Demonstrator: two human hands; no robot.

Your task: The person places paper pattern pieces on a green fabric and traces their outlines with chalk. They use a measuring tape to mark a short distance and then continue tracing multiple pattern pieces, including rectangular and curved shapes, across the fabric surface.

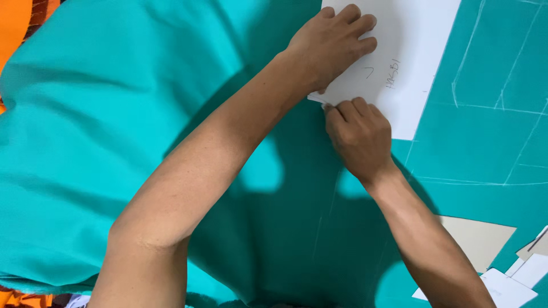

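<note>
A white paper pattern piece [419, 57] with handwriting lies on teal fabric [114, 148]. My left hand [334, 43] rests flat on the pattern's left part, fingers together, pressing it down. My right hand [359, 137] sits just below it at the pattern's lower left corner. Its fingers are curled and pinched against the paper's edge, and whatever is between the fingertips is hidden. My two forearms cross over the fabric from the bottom of the view.
White chalk lines [502, 97] run across the fabric at the right. A beige card piece [476, 239] and white paper pieces [508, 288] lie at the lower right. Orange cloth [14, 28] shows at the upper left corner.
</note>
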